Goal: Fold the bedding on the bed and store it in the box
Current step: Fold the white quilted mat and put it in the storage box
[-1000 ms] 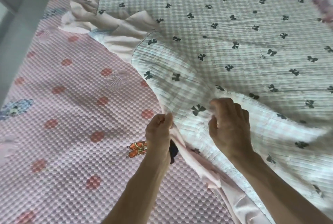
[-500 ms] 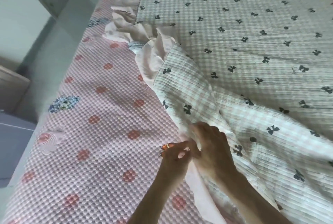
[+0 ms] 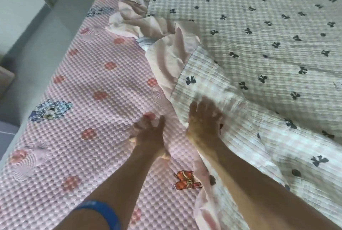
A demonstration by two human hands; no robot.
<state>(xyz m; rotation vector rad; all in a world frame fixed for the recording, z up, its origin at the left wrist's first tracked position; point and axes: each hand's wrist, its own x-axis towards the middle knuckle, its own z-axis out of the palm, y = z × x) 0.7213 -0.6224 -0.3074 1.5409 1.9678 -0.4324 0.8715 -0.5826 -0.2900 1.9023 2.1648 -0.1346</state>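
— So where is the bedding right now?

— A checked quilt (image 3: 249,32) printed with small dark bows lies spread over the far right part of the bed, on top of a pink bubble-textured mattress cover (image 3: 77,100). Its near corner is doubled over on itself, and a pale ruffle (image 3: 166,54) runs along the edge. No box shows in this view.

— And the hands?

— They sit side by side near the folded corner. The right hand (image 3: 202,120) lies on the folded quilt layer with fingers spread, pressing rather than clamping, as far as the blur lets me judge. The left hand (image 3: 149,133) rests on the pink cover just beside the quilt's edge; it is smeared by motion, so I cannot tell whether it pinches any cloth.

— How would you expect the quilt to handle?

— Soft and limp, I think. It rumples and drapes where it is doubled, so it looks thin and fairly light, but broad enough to sag if lifted from one point. The ruffle seems flimsier than the quilted body.

— So where should one take hold?

— Probably at two corners or along the stitched edge inside the ruffle, with both hands apart, so that the fold stays square.
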